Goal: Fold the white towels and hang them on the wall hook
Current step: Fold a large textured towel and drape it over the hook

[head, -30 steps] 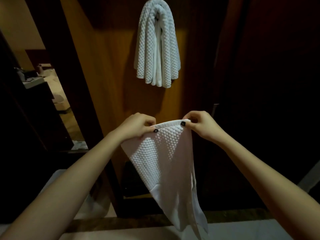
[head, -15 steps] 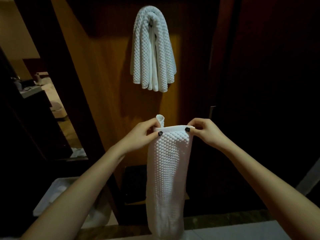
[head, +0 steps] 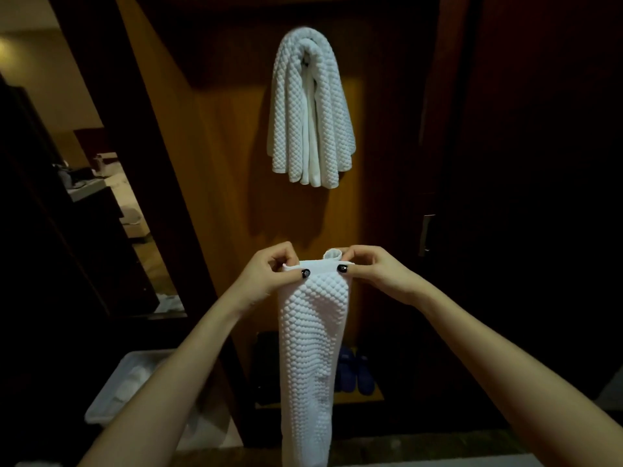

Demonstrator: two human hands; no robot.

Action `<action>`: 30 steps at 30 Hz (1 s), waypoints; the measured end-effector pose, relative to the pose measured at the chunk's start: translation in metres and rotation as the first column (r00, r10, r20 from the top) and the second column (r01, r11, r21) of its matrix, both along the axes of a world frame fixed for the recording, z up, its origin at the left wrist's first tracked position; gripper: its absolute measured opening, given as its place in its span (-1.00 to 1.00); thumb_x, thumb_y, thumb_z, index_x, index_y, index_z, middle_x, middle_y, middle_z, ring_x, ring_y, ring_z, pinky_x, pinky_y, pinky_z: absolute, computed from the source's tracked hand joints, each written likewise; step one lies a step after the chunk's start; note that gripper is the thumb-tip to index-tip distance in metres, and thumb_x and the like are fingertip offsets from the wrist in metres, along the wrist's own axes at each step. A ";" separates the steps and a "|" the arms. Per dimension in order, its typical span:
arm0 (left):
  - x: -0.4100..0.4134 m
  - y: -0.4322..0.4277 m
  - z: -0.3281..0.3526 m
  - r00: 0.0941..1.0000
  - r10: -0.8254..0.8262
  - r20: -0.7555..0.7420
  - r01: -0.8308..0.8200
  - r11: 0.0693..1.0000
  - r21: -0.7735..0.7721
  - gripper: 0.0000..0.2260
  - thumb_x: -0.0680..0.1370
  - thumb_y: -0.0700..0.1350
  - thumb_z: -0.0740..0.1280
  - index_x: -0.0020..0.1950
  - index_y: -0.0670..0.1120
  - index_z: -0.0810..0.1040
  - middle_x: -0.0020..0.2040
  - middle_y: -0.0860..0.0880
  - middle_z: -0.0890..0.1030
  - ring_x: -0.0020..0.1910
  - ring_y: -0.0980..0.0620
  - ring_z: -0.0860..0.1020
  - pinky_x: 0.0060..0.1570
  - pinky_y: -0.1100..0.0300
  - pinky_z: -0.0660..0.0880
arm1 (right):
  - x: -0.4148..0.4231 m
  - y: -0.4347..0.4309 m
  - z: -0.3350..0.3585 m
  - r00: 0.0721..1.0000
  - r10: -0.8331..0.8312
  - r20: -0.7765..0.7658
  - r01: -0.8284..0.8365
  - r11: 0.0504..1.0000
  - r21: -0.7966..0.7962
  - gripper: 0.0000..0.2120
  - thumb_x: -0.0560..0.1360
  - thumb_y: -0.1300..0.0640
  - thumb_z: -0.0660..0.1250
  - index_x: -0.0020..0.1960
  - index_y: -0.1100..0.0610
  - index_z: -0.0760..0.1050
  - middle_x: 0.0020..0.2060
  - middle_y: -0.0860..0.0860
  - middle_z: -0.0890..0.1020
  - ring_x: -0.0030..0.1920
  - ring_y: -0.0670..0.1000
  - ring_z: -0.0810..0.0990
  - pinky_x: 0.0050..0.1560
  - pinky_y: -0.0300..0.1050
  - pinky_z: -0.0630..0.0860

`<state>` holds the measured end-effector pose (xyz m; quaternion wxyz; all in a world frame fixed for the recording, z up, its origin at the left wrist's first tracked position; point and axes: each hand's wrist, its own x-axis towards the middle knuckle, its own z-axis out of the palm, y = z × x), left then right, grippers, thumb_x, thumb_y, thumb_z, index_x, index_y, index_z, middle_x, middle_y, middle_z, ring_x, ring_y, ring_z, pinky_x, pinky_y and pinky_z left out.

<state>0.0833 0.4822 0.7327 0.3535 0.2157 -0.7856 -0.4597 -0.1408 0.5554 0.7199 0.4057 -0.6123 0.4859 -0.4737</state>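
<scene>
White towel [head: 312, 332] hanging; fingers [head: 285, 256] of left hand [head: 266, 274], right hand [head: 374, 274] pinch top edge.

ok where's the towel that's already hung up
In the head view the hung towel sits top centre on the wooden wall panel, straight above the folded towel pinched by the left hand and right hand.

Hook hidden under hung towel [head: 312, 106], held towel [head: 312, 332] cut off at bottom edge

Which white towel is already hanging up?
The upper towel, draped high on the wooden wall. The lower towel is held up by the left hand and right hand.
</scene>
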 end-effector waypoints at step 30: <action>-0.013 -0.031 0.029 0.980 0.199 0.000 -0.193 0.953 0.235 -0.66 0.30 -0.04 0.56 -0.01 -0.13 0.60 0.00 -0.08 0.66 -0.06 0.04 0.62 0.09 0.09 0.53 | 0.010 -0.034 0.107 0.943 -0.331 -0.022 0.302 0.885 -0.355 -0.87 0.46 0.29 0.43 -0.21 0.16 0.52 -0.27 0.08 0.60 -0.23 0.02 0.53 -0.20 -0.13 0.43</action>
